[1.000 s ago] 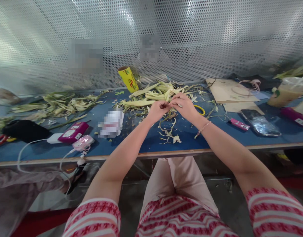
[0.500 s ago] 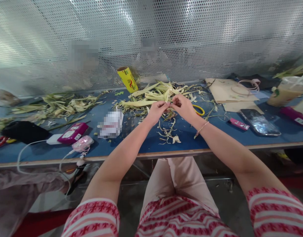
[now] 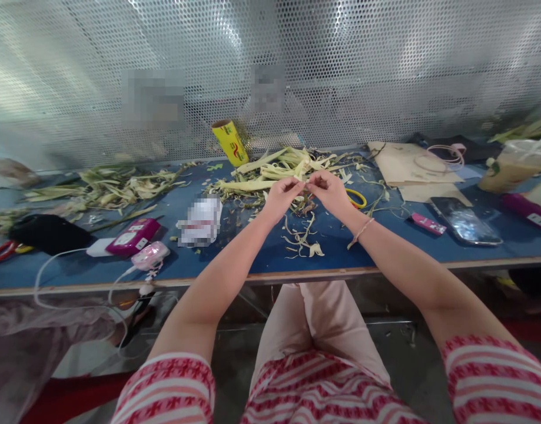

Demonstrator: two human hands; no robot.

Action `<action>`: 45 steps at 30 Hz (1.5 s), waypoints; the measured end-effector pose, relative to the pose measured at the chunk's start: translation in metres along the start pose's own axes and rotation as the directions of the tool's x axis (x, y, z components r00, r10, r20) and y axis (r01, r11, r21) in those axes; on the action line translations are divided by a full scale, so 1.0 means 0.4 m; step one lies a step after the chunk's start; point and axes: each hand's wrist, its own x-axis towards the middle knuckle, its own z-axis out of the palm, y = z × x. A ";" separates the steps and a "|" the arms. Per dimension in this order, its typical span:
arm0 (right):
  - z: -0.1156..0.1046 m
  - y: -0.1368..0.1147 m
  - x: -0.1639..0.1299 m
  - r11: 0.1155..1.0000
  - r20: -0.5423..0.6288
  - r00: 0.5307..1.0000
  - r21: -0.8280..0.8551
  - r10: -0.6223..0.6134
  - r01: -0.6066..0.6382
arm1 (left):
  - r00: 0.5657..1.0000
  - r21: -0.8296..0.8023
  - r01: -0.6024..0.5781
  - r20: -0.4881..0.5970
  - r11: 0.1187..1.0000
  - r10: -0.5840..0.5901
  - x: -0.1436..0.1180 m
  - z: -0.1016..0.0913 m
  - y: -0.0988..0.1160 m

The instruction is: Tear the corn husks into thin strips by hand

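Note:
My left hand (image 3: 282, 197) and my right hand (image 3: 330, 191) meet above the middle of the blue table (image 3: 252, 253), fingertips pinched together on a thin pale leaf strip (image 3: 306, 185). Just behind them lies a pile of pale green leaves and stalks (image 3: 279, 168). Curled leaf scraps (image 3: 302, 235) lie under my hands. A yellow ring (image 3: 356, 196) shows just right of my right hand.
A yellow roll (image 3: 229, 141) leans on the perforated metal screen. More leaves (image 3: 106, 185) lie at left, with a magenta device (image 3: 128, 235), a pink device (image 3: 150, 256), cables and a black pouch (image 3: 49, 232). A phone (image 3: 464, 219), brown paper (image 3: 411, 165) and a drink cup (image 3: 513, 165) sit at right.
My hands stayed together on the strip, fingers shifting slightly and drifting a little toward me. Nothing else on the table moved.

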 end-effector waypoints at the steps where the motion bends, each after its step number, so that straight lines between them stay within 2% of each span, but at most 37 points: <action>1: 0.002 -0.003 -0.001 0.999 -0.013 1.000 0.029 0.014 -0.013 | 1.000 0.022 -0.026 0.007 0.999 0.025 -0.001 -0.001 -0.001; 5: 0.010 -0.009 -0.003 0.994 -0.041 0.999 0.109 0.035 -0.031 | 0.999 -0.058 -0.040 -0.012 0.998 0.040 0.004 0.002 -0.018; 8: 0.015 -0.003 -0.003 0.996 -0.013 0.999 0.088 0.035 -0.033 | 0.998 -0.116 -0.034 -0.057 0.993 0.028 0.009 0.004 -0.031; 10: 0.017 0.002 -0.001 0.997 -0.006 0.999 0.062 0.040 -0.040 | 0.995 -0.044 -0.065 -0.076 0.997 0.062 0.011 0.002 -0.031; 14: 0.021 0.003 -0.001 0.993 -0.009 0.997 0.090 0.082 -0.081 | 0.973 0.262 -0.139 -0.141 0.955 0.180 0.006 -0.004 -0.015; 17: 0.026 -0.006 -0.005 0.986 -0.011 0.993 0.126 0.115 -0.113 | 0.964 0.302 -0.150 -0.168 0.941 0.208 -0.004 0.001 -0.004; 26: 0.056 0.001 -0.007 0.939 -0.037 0.975 0.281 0.218 -0.200 | 0.964 0.181 -0.100 -0.226 0.978 0.141 -0.015 0.017 0.008; 30: 0.052 0.005 -0.009 0.959 -0.054 0.983 0.238 0.173 -0.155 | 0.967 0.160 -0.091 -0.223 0.983 0.126 -0.010 0.016 -0.004; 33: 0.040 -0.002 -0.009 0.987 -0.066 0.991 0.122 0.112 -0.104 | 0.974 -0.013 -0.057 -0.222 0.998 0.053 -0.003 0.019 -0.017; 37: 0.027 -0.018 -0.008 0.997 -0.090 0.993 0.035 0.077 -0.074 | 0.947 -0.302 0.085 -0.272 0.949 -0.171 0.010 0.020 -0.019; 39: 0.024 -0.025 -0.009 0.997 -0.079 0.994 0.028 0.069 -0.067 | 0.935 -0.347 0.174 -0.236 0.922 -0.265 0.012 0.018 -0.011; 41: 0.024 -0.028 -0.013 0.999 -0.047 0.998 0.031 0.045 -0.043 | 0.936 -0.354 0.247 -0.154 0.902 -0.317 0.010 0.017 -0.002; 43: 0.024 -0.029 -0.018 0.999 -0.003 1.000 0.042 0.014 -0.014 | 0.949 -0.354 0.261 -0.078 0.898 -0.307 0.007 0.018 0.005; 45: 0.026 -0.026 -0.021 0.998 0.028 1.000 0.058 0.012 -0.014 | 0.967 -0.345 0.213 -0.060 0.914 -0.248 0.004 0.019 0.007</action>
